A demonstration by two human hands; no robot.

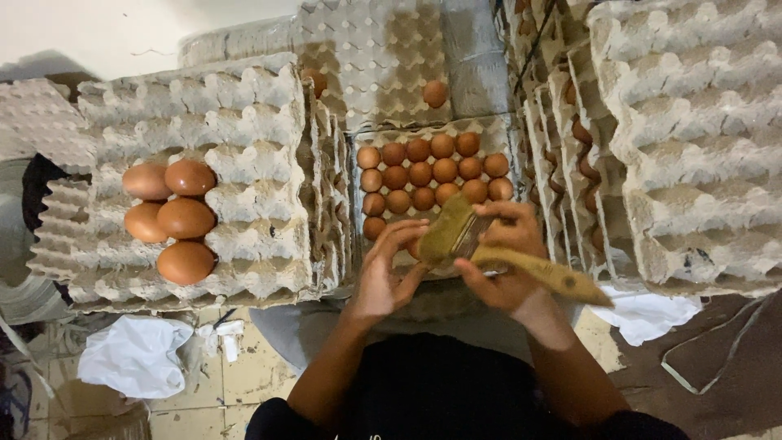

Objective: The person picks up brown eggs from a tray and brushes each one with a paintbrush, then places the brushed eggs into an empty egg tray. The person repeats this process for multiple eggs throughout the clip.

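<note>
Head camera view, looking down at a person's two bare hands, surrounded by stacks of grey cardboard egg trays. The right hand is clenched around a worn paintbrush with a yellowish wooden handle; the handle points down and to the right, past the wrist, and the bristles point up and to the left. The left hand is cupped with its fingers spread, its fingertips close against the bristles. A brown egg shows only as a sliver between the left fingers and the brush, so I cannot tell whether the hand actually grips it.

Just beyond the hands lies a tray of brown eggs, most of its pockets filled. To the left, on top of a tall stack of trays, sit five larger brown eggs in a cluster. More stacked trays stand to the right. A crumpled white plastic bag lies on the tiled floor at lower left.
</note>
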